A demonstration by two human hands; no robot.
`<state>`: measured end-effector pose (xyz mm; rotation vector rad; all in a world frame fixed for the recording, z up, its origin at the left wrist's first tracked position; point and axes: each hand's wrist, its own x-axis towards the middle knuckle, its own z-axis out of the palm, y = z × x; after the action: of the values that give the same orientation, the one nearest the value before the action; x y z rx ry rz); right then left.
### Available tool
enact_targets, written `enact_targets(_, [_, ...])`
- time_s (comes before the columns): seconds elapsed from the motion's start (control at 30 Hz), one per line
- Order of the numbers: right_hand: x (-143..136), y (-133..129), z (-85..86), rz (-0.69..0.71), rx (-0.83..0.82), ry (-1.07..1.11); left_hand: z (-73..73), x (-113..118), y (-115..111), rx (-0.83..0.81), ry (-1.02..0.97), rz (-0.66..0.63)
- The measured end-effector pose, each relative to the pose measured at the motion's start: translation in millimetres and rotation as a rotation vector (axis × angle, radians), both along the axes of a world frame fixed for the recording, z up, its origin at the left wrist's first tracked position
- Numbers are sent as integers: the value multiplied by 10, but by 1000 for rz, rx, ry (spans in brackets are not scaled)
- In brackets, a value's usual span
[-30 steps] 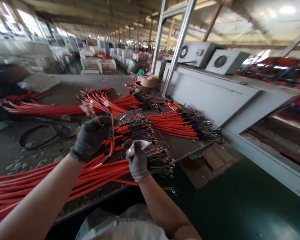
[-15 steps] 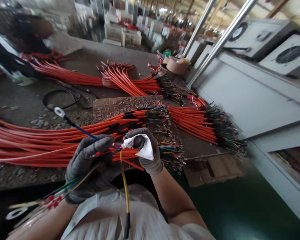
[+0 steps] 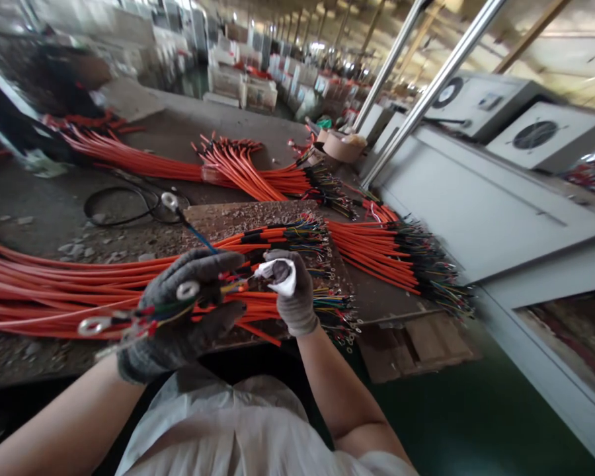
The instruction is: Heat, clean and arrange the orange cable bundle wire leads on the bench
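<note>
Gloved in grey, my left hand [image 3: 178, 311] is closed round a fan of thin coloured wires [image 3: 166, 309], some ending in ring terminals [image 3: 95, 324]. A blue wire [image 3: 199, 237] with a ring lug [image 3: 169, 201] sticks up past its fingers. My right hand [image 3: 295, 291], also gloved, pinches a small white piece [image 3: 283, 277], paper-like, beside the wire ends between the hands. Orange cables [image 3: 104, 284] run beneath both hands, with black bands and coloured wire ends at their right.
More orange cable bundles [image 3: 377, 251] lie at the right and on the table [image 3: 238, 122] behind. A roll of brown tape [image 3: 342, 147] stands near metal posts. Grey cabinets [image 3: 451, 192] rise at the right, and flattened cardboard [image 3: 439, 340] lies by the table edge.
The blue wire's lug has moved right. My left hand has turned, bringing the other wires up over its glove. The yellow wire that hung down between the hands no longer hangs there.
</note>
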<state>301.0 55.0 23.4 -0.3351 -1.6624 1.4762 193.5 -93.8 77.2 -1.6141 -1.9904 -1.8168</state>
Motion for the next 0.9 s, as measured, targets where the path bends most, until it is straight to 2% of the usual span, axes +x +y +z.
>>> enact_targets(0.07, [-69, 10, -10, 194, -220, -66, 89, -103, 110, 28, -97, -1])
enact_targets(0.13, [-112, 8, 16, 338, -285, -83, 184, -209, 227, 42, -245, -79])
enact_targets(0.2, [-137, 9, 77, 273, -261, 0, 269, -302, 327, 43, -333, -185])
enact_targets(0.3, [-186, 37, 189, 64, -172, 169, 350, -392, 431, 51, -350, -235])
enact_targets(0.4, [-255, 98, 248, 45, 5, 222, 371, -428, 502, 69, -338, -265])
enact_targets(0.5, [-265, 152, 250, 38, 221, 181, 363, -440, 576, 71, -318, -267])
enact_targets(0.63, [-179, 133, 252, -97, 705, 91, 347, -461, 656, 54, -341, -258])
enact_targets(0.67, [-171, 118, 247, -112, 792, 66, 343, -472, 663, 55, -345, -253])
enact_targets(0.7, [-178, 101, 238, -127, 806, 47, 337, -486, 662, 54, -345, -249])
enact_targets(0.73, [-201, 84, 222, -148, 741, 44, 331, -500, 651, 54, -343, -244])
enact_targets(0.8, [-280, 47, 181, -175, 465, 99, 318, -520, 603, 56, -334, -229])
enact_targets(0.87, [-347, 5, 148, -138, 190, 210, 302, -488, 516, 65, -327, -203])
enact_targets(0.9, [-351, -13, 140, -94, 105, 254, 288, -436, 459, 76, -320, -179])
